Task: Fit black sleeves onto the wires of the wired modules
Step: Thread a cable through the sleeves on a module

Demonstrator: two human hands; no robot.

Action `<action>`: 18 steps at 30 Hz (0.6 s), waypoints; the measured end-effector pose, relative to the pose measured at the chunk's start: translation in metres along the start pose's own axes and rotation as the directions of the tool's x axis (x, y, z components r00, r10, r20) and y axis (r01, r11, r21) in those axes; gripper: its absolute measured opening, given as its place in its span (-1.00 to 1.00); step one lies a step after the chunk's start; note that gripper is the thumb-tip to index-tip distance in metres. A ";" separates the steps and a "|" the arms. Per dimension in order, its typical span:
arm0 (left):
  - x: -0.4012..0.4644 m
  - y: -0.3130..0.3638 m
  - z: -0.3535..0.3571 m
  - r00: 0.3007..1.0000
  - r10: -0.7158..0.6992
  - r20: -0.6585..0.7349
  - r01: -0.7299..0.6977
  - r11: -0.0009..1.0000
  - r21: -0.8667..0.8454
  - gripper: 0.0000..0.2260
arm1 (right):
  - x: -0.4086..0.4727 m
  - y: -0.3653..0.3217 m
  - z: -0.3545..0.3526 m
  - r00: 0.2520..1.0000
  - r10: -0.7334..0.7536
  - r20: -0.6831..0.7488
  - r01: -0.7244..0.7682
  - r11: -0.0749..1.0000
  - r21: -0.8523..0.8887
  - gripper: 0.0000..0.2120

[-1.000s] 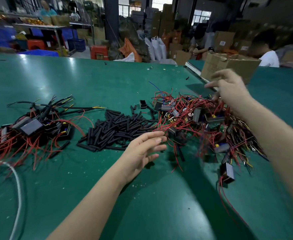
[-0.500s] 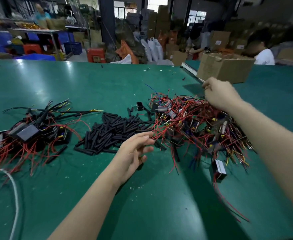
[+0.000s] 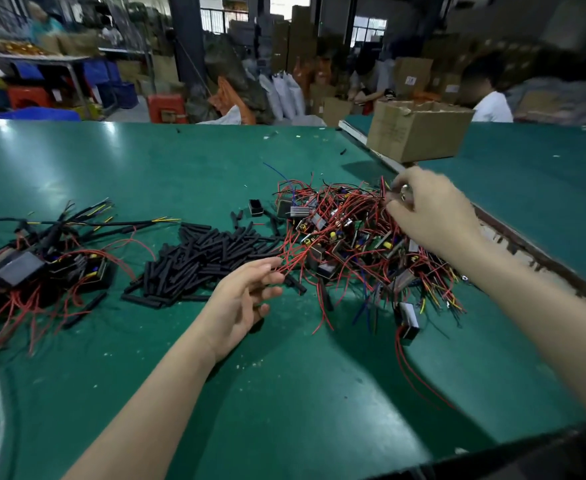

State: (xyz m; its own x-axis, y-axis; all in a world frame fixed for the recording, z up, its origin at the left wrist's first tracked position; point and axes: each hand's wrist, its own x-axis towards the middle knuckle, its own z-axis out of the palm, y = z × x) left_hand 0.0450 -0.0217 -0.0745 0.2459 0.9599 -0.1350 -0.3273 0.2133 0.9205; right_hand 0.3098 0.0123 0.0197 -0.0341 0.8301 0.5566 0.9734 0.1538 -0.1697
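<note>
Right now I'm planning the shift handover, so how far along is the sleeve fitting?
Done: the small left pile of modules, several wires there already in black sleeves. In hand: the right hand pinches wires at the far edge of the big tangle; the left hand hangs open by loose sleeves. Left: most of it, since the tangle's red wires look bare.

Factory assembly floor, long green worktable (image 3: 215, 161), stacked cardboard boxes (image 3: 417, 131), blue crates (image 3: 118, 93), seated workers (image 3: 488, 98)
</note>
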 end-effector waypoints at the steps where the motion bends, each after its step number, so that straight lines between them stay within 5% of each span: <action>1: 0.000 -0.001 0.000 1.000 0.004 0.000 -0.004 1.000 0.004 -0.82 | -0.015 -0.001 0.000 0.997 -0.009 0.073 0.010 1.000 -0.016 -0.76; 5: 0.000 -0.003 0.001 1.000 0.014 0.012 -0.014 1.000 0.019 -0.82 | -0.070 0.000 0.013 0.927 0.120 0.355 -0.023 0.964 -0.264 -0.58; 8: 0.000 -0.004 0.002 0.999 0.026 0.025 -0.027 0.999 0.025 -0.81 | -0.099 -0.001 0.029 0.878 0.195 0.438 -0.122 0.974 -0.190 -0.64; 11: -0.001 -0.004 0.001 1.000 0.029 0.012 -0.029 0.999 0.016 -0.81 | -0.103 0.004 0.025 0.966 0.242 0.092 -0.251 0.963 0.100 -0.85; 14: -0.001 -0.003 0.001 1.000 0.023 0.007 -0.023 1.000 0.007 -0.82 | -0.086 0.004 0.002 0.861 0.450 -0.235 -0.234 0.762 0.604 -0.79; 18: -0.001 -0.003 0.001 1.000 0.021 0.009 -0.021 1.000 0.004 -0.81 | -0.063 -0.003 -0.023 0.908 0.230 -0.349 -0.051 0.889 0.454 -0.76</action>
State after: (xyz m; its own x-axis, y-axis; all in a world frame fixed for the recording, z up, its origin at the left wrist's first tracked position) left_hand 0.0463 -0.0234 -0.0771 0.2468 0.9625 -0.1127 -0.3283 0.1924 0.9248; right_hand 0.3141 -0.0531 0.0039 0.2723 0.6025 0.7502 0.7648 0.3376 -0.5488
